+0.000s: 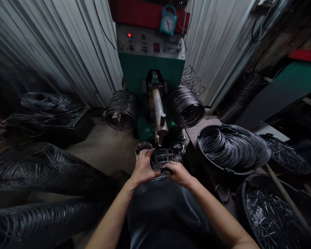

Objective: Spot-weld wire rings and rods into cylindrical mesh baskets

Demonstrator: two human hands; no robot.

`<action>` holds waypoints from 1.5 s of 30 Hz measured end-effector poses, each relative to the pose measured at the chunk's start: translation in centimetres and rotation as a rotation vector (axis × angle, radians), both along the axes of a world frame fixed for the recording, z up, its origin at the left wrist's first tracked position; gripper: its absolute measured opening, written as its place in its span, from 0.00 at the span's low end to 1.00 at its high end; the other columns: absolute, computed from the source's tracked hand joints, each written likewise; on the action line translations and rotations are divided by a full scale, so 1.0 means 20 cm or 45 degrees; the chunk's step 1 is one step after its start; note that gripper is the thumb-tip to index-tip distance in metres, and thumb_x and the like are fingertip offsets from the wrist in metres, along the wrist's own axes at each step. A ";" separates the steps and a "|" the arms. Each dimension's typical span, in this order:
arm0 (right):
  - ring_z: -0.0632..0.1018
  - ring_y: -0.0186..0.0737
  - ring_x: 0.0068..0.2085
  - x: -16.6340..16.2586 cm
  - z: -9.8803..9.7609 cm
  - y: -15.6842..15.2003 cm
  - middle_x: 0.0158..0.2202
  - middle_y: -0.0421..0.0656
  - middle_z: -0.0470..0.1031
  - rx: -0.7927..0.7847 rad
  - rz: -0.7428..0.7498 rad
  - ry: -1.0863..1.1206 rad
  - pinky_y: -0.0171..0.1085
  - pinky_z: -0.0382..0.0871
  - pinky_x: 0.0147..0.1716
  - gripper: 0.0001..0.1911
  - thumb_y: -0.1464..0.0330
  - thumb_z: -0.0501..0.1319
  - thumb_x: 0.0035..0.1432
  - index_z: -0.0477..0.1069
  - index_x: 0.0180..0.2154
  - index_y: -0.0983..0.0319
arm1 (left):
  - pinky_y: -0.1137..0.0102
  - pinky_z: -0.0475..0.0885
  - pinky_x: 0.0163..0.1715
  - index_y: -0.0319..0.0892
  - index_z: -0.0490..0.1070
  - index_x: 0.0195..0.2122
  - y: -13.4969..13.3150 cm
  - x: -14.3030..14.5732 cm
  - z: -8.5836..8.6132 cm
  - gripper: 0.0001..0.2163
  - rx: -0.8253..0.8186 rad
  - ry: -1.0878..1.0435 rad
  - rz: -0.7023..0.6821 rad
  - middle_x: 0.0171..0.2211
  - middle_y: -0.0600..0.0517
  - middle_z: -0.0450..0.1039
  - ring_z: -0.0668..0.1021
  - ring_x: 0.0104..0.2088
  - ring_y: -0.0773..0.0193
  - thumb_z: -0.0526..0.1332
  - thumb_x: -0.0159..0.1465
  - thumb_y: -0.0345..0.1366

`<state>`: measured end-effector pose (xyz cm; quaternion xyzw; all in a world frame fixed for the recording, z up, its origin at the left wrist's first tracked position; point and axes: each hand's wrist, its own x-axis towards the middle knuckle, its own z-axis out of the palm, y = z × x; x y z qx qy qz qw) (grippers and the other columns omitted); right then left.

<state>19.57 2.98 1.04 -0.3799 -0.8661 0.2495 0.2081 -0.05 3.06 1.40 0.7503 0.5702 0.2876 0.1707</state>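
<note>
A small round wire basket [163, 159] sits just below the metal arm [158, 114] of a green machine [150, 74]. My left hand [143, 167] grips the basket's left rim with curled fingers. My right hand [178, 173] is closed on its right front edge, pinching the wire. The electrode tip of the arm hangs right above the basket's far rim. Both forearms reach forward over my dark apron.
Wire ring coils [121, 110] [188, 106] flank the machine. A black tub of wire rings [229, 147] stands at right, another tub of short wire pieces [274, 218] nearer. Stacked wire rings [41, 169] lie at left. A teal clock [168, 21] tops the machine.
</note>
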 end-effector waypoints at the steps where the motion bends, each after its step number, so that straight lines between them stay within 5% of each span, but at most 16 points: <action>1: 0.78 0.39 0.39 0.00 -0.01 0.01 0.38 0.46 0.77 0.013 -0.001 0.002 0.35 0.71 0.39 0.15 0.79 0.59 0.50 0.73 0.41 0.62 | 0.54 0.61 0.54 0.43 0.57 0.56 0.01 0.00 -0.01 0.39 -0.001 0.001 -0.001 0.51 0.44 0.61 0.64 0.54 0.47 0.67 0.41 0.38; 8: 0.78 0.39 0.41 -0.03 0.00 0.05 0.39 0.46 0.76 0.050 0.006 -0.064 0.34 0.71 0.41 0.21 0.83 0.57 0.46 0.73 0.42 0.62 | 0.54 0.61 0.54 0.44 0.56 0.57 0.06 -0.04 -0.02 0.39 -0.032 -0.004 -0.014 0.52 0.44 0.60 0.63 0.55 0.47 0.67 0.41 0.37; 19: 0.77 0.37 0.40 -0.09 0.08 0.20 0.38 0.45 0.76 0.084 -0.060 -0.075 0.33 0.70 0.40 0.16 0.82 0.56 0.50 0.74 0.39 0.63 | 0.56 0.64 0.52 0.43 0.61 0.54 0.22 -0.05 0.03 0.37 -0.117 -0.041 0.068 0.49 0.45 0.64 0.66 0.53 0.49 0.67 0.41 0.38; 33: 0.77 0.40 0.44 -0.12 0.04 0.26 0.42 0.45 0.76 0.162 -0.298 0.010 0.35 0.70 0.44 0.16 0.78 0.58 0.53 0.73 0.42 0.60 | 0.59 0.65 0.50 0.43 0.60 0.55 0.32 -0.01 0.05 0.37 -0.201 0.005 0.224 0.50 0.44 0.66 0.67 0.53 0.48 0.67 0.43 0.43; 38: 0.76 0.40 0.45 -0.04 -0.02 0.14 0.44 0.47 0.76 0.199 -0.482 0.442 0.38 0.70 0.47 0.14 0.68 0.57 0.58 0.71 0.46 0.60 | 0.59 0.65 0.51 0.41 0.61 0.55 0.35 -0.02 0.01 0.38 -0.168 -0.073 0.210 0.51 0.43 0.65 0.67 0.53 0.49 0.69 0.41 0.41; 45: 0.78 0.43 0.35 0.13 -0.26 -0.09 0.32 0.47 0.78 -0.237 -0.739 0.489 0.37 0.72 0.35 0.20 0.56 0.53 0.58 0.75 0.38 0.64 | 0.58 0.63 0.52 0.40 0.59 0.56 0.40 -0.02 0.05 0.38 -0.215 -0.045 0.295 0.52 0.42 0.64 0.65 0.55 0.49 0.67 0.43 0.43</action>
